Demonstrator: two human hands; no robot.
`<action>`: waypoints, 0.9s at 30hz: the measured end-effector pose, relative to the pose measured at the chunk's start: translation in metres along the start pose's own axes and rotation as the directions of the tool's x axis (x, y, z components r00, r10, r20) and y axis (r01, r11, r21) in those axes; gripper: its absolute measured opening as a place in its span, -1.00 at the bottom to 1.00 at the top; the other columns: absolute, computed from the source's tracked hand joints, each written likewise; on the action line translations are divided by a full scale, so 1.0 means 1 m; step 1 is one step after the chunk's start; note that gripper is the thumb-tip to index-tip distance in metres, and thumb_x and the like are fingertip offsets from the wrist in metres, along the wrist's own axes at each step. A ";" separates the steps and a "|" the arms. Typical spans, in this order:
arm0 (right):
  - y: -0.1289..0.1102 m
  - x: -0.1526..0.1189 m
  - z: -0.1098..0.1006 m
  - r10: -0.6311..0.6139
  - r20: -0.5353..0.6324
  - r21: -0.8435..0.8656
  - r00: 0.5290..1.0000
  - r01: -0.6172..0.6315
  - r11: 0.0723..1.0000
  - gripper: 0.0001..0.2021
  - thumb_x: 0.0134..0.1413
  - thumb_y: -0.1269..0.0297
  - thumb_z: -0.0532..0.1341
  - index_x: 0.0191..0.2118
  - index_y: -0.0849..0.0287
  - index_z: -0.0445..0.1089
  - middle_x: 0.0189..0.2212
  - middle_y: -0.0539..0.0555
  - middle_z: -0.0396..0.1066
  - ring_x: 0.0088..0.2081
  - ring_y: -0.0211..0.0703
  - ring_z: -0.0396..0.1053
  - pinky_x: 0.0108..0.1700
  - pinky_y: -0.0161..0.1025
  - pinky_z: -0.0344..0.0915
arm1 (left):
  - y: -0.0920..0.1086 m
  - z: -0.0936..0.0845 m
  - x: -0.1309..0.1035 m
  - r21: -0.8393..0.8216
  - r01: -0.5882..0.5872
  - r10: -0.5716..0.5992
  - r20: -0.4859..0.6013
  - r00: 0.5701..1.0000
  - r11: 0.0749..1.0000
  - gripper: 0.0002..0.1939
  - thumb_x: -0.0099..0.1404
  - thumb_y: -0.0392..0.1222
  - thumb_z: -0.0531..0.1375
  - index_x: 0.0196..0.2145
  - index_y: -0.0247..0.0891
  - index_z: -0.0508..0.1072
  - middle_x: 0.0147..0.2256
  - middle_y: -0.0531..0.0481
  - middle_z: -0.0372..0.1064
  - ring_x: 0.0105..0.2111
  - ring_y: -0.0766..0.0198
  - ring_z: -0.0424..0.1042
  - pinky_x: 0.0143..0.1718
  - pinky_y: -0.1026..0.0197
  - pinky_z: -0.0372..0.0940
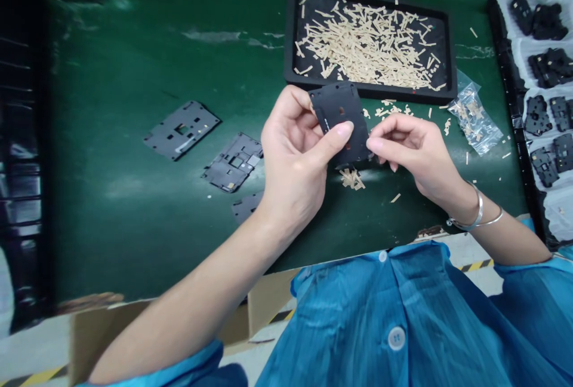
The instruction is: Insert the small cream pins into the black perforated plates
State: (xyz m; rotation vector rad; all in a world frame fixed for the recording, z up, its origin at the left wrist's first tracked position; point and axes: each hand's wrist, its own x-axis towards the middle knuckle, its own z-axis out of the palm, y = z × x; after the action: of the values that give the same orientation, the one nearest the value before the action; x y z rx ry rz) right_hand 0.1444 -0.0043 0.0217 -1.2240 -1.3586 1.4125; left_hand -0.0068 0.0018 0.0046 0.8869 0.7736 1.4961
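Observation:
My left hand (298, 154) grips a thin black plastic panel (338, 109), thumb across its face and fingers behind it. The panel is tilted up and has small slots. At its lower right edge is my right hand (405, 151), thumb and forefinger pinched together. Whatever sits in that pinch is too small or hidden to make out. Below the panel lies a small heap of pale strips (352, 179). Similar panels rest on the table to the left: one dark panel (182, 130), a second panel (233, 162), and a third panel (246, 206) partly covered by my left forearm.
A black tray (451, 64) full of pale strips stands behind my hands. Right of it lie loose strips and a clear plastic bag (475, 115). At the far right, a white compartment tray (557, 202) holds several black parts. A dark rack (22, 154) borders the green table's left side.

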 end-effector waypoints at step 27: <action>0.003 0.003 -0.007 0.048 0.059 0.095 0.997 -0.053 0.994 -0.73 -0.12 0.12 0.40 -0.48 0.20 0.37 -0.56 -0.06 0.32 -0.52 -0.37 0.23 -0.58 -0.40 0.10 | 0.000 -0.004 0.002 -0.038 0.104 -0.104 0.017 0.994 0.994 -0.62 -0.07 -0.32 0.47 -0.48 -0.25 0.30 -0.52 0.15 0.34 -0.57 0.47 0.25 -0.50 0.34 0.22</action>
State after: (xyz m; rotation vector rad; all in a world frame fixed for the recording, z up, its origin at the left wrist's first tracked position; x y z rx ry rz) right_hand 0.1507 0.0000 0.0190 -1.1707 -1.2896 1.5404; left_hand -0.0100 0.0042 0.0028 0.8159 0.7662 1.4070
